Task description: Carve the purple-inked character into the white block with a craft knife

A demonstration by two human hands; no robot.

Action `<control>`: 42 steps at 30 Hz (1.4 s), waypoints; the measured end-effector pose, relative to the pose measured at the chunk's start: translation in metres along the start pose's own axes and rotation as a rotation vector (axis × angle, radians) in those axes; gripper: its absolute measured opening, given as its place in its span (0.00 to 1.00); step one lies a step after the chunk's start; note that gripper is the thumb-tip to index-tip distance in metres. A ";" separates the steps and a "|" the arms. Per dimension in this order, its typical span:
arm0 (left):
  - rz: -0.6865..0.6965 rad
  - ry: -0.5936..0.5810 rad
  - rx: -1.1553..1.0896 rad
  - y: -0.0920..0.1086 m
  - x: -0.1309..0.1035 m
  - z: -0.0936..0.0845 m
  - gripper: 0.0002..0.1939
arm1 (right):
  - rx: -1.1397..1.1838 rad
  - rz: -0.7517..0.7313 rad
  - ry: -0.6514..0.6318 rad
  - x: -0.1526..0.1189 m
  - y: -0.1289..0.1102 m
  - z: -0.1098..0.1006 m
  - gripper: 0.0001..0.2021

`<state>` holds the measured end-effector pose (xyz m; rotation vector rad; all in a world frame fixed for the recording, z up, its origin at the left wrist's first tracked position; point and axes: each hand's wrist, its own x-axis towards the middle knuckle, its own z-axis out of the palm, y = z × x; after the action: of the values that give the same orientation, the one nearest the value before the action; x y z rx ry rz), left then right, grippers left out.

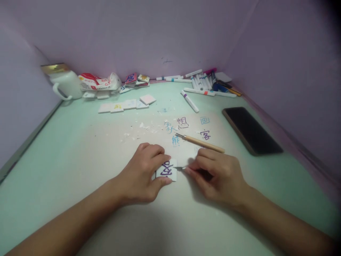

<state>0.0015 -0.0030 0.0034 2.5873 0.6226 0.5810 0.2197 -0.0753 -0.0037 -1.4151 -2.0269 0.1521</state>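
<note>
Lying flat on the tabletop (119, 227), the white tile (173, 175) sits between the left hand's (146, 170) thumb and fingers, pressed at its edges; the right hand's (218, 176) fingers pinch a small knife (179, 168), its tip at the tile's right side.

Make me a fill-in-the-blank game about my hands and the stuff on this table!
1. The left hand steadies a square white tile marked in ____ ink.
2. The right hand holds a thin metal blade aimed toward the ____ hand.
3. A slim tool with a metal tip lies on the pale green table, and its handle is made of ____.
4. A flat black rectangular phone lies on the person's ____ side.
Missing words: purple; left; wood; right.
</note>
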 end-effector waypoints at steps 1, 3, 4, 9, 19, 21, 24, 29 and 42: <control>0.000 -0.002 0.001 0.000 0.000 0.000 0.17 | 0.001 -0.005 -0.012 0.000 0.000 0.000 0.08; 0.001 -0.004 0.000 0.001 -0.001 0.000 0.17 | 0.014 -0.012 -0.037 0.000 0.000 -0.001 0.09; 0.002 -0.001 -0.002 0.001 -0.002 0.000 0.16 | 0.026 -0.014 -0.046 0.000 0.000 -0.001 0.09; 0.005 -0.004 -0.021 0.000 0.000 0.000 0.17 | 0.087 -0.002 -0.020 -0.002 0.002 -0.001 0.07; 0.012 -0.017 -0.021 0.000 -0.001 -0.001 0.17 | 0.039 0.007 0.046 0.000 -0.001 0.004 0.08; 0.006 -0.022 -0.021 0.000 -0.001 -0.001 0.17 | 0.039 0.003 0.036 0.001 -0.001 0.003 0.08; 0.015 -0.026 -0.030 -0.001 -0.001 -0.001 0.17 | 0.046 -0.019 0.003 0.005 0.001 0.002 0.07; 0.019 -0.046 -0.084 -0.004 -0.001 0.000 0.17 | 0.036 -0.079 -0.043 0.010 0.004 -0.001 0.09; 0.035 -0.183 -0.177 -0.007 0.005 -0.008 0.15 | -0.013 -0.102 -0.065 0.012 0.003 -0.002 0.08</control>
<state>-0.0002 0.0076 0.0079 2.4535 0.4455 0.3850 0.2210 -0.0638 0.0017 -1.3264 -2.1521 0.1432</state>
